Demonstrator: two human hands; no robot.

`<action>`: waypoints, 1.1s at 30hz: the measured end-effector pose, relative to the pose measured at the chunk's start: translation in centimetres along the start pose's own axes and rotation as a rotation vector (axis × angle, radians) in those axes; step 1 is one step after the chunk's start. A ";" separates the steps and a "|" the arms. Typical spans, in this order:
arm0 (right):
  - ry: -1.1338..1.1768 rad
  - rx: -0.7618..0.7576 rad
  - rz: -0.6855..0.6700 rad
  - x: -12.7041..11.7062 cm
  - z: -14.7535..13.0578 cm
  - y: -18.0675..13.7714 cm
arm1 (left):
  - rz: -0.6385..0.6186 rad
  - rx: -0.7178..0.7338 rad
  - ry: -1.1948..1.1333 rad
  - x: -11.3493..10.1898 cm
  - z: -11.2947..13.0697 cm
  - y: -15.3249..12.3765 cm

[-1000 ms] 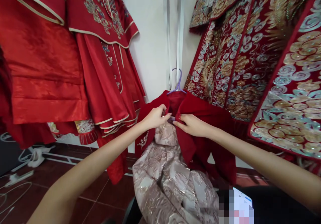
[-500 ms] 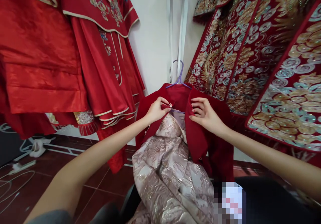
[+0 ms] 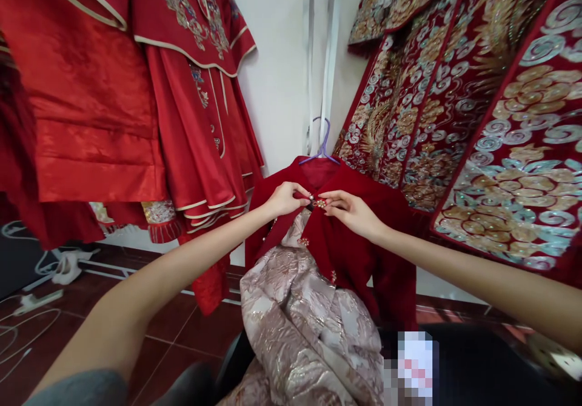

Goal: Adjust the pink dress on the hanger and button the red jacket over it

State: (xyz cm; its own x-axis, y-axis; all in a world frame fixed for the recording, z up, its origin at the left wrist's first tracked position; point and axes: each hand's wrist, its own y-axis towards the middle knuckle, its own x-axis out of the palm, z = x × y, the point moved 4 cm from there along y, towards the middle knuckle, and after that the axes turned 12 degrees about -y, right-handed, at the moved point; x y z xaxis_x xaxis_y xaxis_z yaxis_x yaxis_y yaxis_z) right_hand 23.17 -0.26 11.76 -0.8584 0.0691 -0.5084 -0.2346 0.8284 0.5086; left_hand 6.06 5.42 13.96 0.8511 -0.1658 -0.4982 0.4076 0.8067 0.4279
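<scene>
While the red jacket hangs from a purple hanger against a white wall, a shiny pale dress shows through its front and spills below. The left hand pinches one front edge of the jacket; the right hand grips the other at a gold clasp, close by. Red clothes hang on the left, an embroidered garment on the right. Dark red tiles cover the floor, where a power strip and cable lie.
</scene>
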 end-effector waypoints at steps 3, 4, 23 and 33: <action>-0.105 -0.002 -0.011 -0.2 -0.3 0.3 | -0.059 -0.026 0.051 0.0 0.4 0.4; -0.141 0.003 -0.017 -0.3 -0.4 0.5 | -0.084 -0.043 0.068 -0.1 0.6 0.5; -0.331 0.095 0.097 0.4 -1.2 2.8 | -0.240 -0.077 0.057 -1.1 2.5 0.3; -0.343 0.126 0.132 1.4 -0.2 3.6 | -0.121 -0.180 -0.046 -0.5 1.7 -0.1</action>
State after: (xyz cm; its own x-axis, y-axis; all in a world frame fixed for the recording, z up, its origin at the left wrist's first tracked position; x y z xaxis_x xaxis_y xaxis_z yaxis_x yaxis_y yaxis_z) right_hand 20.99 2.71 13.01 -0.6703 0.3439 -0.6576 -0.0555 0.8604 0.5066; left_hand 6.19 4.48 15.41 0.8155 -0.2897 -0.5010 0.4453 0.8670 0.2235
